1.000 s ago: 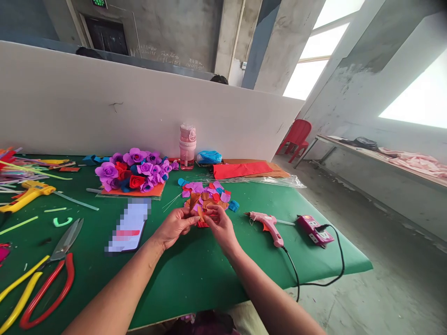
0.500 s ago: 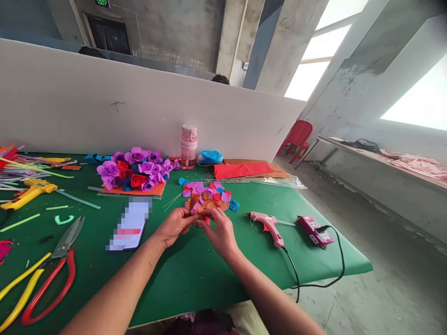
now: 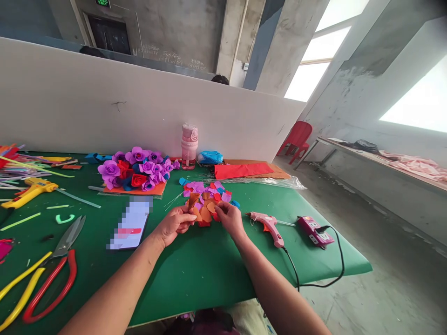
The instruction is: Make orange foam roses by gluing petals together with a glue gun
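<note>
My left hand [image 3: 178,223] is closed on a rolled brown paper petal [image 3: 193,200], which stands up above the thumb and fingers. Just beyond lies a pile of loose paper petals [image 3: 206,193] in purple, red, blue and brown, with brown ones [image 3: 206,211] at its near side. At the right edge of this pile is my right hand [image 3: 229,217], thumb and fingers pinched together. What sits between its fingertips, if anything, is too small to tell. A pink glue gun [image 3: 268,223] lies to the right of that hand.
Finished paper flowers [image 3: 139,170] rest behind a phone [image 3: 131,223]. Large scissors [image 3: 64,251] and a yellow glue gun [image 3: 33,191] lie left. A pink bottle [image 3: 189,148], red paper [image 3: 242,170] and wires stand or lie behind. A corded power strip [image 3: 314,230] sits right.
My right hand has moved right, away from my left hand, to the edge of the petal pile. The left hand still holds the rolled brown petal in nearly the same place.
</note>
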